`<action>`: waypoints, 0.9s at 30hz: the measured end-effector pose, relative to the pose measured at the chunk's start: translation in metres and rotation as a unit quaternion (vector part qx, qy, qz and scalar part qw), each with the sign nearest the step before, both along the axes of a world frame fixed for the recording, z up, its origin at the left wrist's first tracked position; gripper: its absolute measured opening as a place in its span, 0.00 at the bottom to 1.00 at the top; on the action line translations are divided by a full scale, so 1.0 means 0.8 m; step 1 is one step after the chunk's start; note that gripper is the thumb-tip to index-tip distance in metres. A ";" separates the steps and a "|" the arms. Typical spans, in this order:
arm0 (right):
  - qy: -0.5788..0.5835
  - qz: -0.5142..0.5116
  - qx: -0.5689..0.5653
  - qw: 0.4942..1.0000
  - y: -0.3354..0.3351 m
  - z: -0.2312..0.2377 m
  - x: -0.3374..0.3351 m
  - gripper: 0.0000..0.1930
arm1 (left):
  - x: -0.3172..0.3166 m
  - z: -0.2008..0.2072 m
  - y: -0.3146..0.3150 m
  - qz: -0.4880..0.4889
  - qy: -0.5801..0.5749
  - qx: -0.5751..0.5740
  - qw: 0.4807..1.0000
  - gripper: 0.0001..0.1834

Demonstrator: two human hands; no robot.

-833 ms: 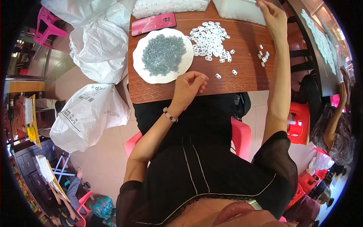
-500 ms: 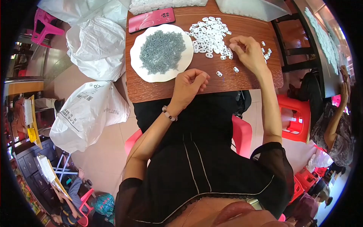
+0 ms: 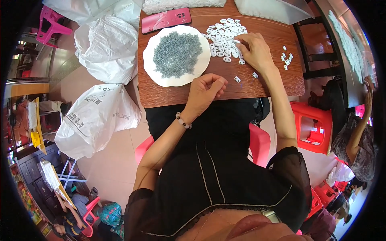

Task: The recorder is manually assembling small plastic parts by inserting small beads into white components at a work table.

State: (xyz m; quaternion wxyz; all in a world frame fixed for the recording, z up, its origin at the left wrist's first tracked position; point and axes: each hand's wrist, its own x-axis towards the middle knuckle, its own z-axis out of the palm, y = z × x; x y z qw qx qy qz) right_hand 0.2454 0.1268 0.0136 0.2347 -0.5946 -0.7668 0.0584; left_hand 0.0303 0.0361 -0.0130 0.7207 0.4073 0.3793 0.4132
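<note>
A heap of small white oval plastic pieces with two dark holes each (image 3: 226,34) lies on the brown wooden table (image 3: 181,96). My right hand (image 3: 257,50) is at the heap's right edge, thumb and forefinger pinched on one white piece seen edge-on. Near the table's front edge, my left hand (image 3: 205,94) is held with its fingers curled and thumb against them; whatever may be inside is hidden. A white scalloped plate (image 3: 150,72) beside it holds many small grey-blue spring-like pieces (image 3: 177,54). Two single white pieces (image 3: 237,79) lie in front of the heap.
A pink phone (image 3: 166,21) lies behind the plate. Several white pieces (image 3: 287,61) are scattered at the table's right. A translucent bin (image 3: 273,11) stands at the back. White sacks (image 3: 106,50) stand left, a red stool (image 3: 311,128) right. Other people sit farther off.
My right hand has moved left onto the heap's edge and now pinches a white piece. My left hand stays near the plate, almost unmoved. The whole view has shifted slightly.
</note>
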 end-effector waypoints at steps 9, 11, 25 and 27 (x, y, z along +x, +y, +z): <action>0.209 -0.033 -0.141 0.967 -0.018 0.016 0.004 0.12 | 0.002 0.007 -0.001 -0.002 -0.009 -0.006 1.000 0.10; 0.288 -0.010 -0.154 0.945 -0.034 0.021 0.000 0.12 | 0.002 0.011 -0.001 -0.005 -0.006 -0.010 1.000 0.10; 0.365 0.070 -0.158 0.915 -0.117 0.053 -0.028 0.10 | 0.013 0.043 0.006 -0.004 -0.015 0.001 1.000 0.15; 0.311 0.081 -0.118 0.939 -0.120 0.056 -0.032 0.10 | 0.013 0.044 0.003 0.000 -0.015 -0.004 1.000 0.16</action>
